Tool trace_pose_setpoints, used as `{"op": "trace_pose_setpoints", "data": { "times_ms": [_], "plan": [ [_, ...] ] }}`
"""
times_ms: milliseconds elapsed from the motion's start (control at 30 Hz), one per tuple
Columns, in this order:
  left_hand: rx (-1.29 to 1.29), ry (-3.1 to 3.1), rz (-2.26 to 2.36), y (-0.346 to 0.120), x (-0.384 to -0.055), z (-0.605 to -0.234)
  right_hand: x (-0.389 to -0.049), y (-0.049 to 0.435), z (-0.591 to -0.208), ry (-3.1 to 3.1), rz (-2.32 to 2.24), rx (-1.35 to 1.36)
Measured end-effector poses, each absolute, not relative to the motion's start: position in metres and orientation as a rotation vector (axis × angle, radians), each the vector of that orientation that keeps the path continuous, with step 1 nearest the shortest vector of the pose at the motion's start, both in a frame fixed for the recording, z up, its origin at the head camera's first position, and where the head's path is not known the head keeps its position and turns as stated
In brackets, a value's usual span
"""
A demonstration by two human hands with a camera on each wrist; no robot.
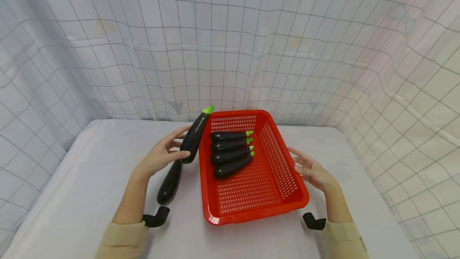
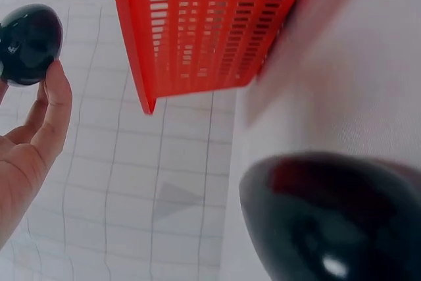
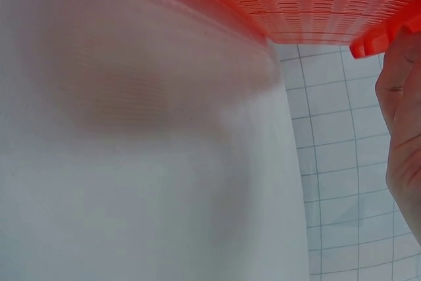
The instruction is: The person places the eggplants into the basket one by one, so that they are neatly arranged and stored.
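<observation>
My left hand [image 1: 159, 156] grips a dark, glossy eggplant [image 1: 194, 137] with a bright green stem, tilted stem-up beside the left rim of a red plastic basket [image 1: 248, 199]. In the left wrist view the rounded end of this eggplant [image 2: 31, 43] shows at the fingertips. Below that hand, a second eggplant [image 1: 169, 185] lies on the table, its upper end hidden behind the held one. Several eggplants [image 1: 230, 156] lie side by side in the basket's left half, stems toward the right. At the basket's right rim rests my right hand [image 1: 313, 172], its fingers loosely bent against the outer edge.
The basket stands on a white-covered table [image 1: 90, 171], close to its far edge. Checked white curtains [image 1: 230, 51] hang behind and along both sides. Black wrist-worn devices [image 1: 157, 217] sit at both wrists, below beige sleeves.
</observation>
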State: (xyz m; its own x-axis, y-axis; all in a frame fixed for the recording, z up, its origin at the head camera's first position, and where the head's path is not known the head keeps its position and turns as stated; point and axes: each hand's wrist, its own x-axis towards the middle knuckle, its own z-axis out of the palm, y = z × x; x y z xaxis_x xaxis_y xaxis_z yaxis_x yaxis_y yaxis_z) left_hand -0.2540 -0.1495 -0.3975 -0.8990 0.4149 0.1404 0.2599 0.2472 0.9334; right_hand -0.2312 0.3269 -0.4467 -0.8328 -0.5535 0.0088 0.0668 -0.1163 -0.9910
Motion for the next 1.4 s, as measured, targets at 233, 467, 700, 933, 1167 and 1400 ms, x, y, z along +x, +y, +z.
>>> {"op": "trace_pose_setpoints", "data": {
  "times_ms": [233, 467, 700, 933, 1167, 1400],
  "plan": [
    [0.760, 2.381, 1.653, -0.126, -0.251, -0.391, -0.230, 0.326, -0.443, 1.775, -1.976, -0.536],
    [0.868, 2.410, 1.555, -0.103, -0.251, -0.389, -0.229, 0.326, -0.440, 1.985, -1.868, -0.456],
    [1.008, 2.490, 1.446, -0.083, -0.247, -0.391, -0.227, 0.325, -0.437, 2.066, -1.822, -0.426],
    [1.032, 2.635, 1.224, -0.064, -0.236, -0.391, -0.227, 0.324, -0.435, 2.070, -1.813, -0.414],
    [1.190, 2.859, 0.851, -0.049, -0.229, -0.399, -0.227, 0.325, -0.436, 2.073, -1.811, -0.408],
    [1.291, 3.007, 0.504, -0.036, -0.220, -0.407, -0.227, 0.324, -0.437, 2.069, -1.816, -0.399]
  ]
}}
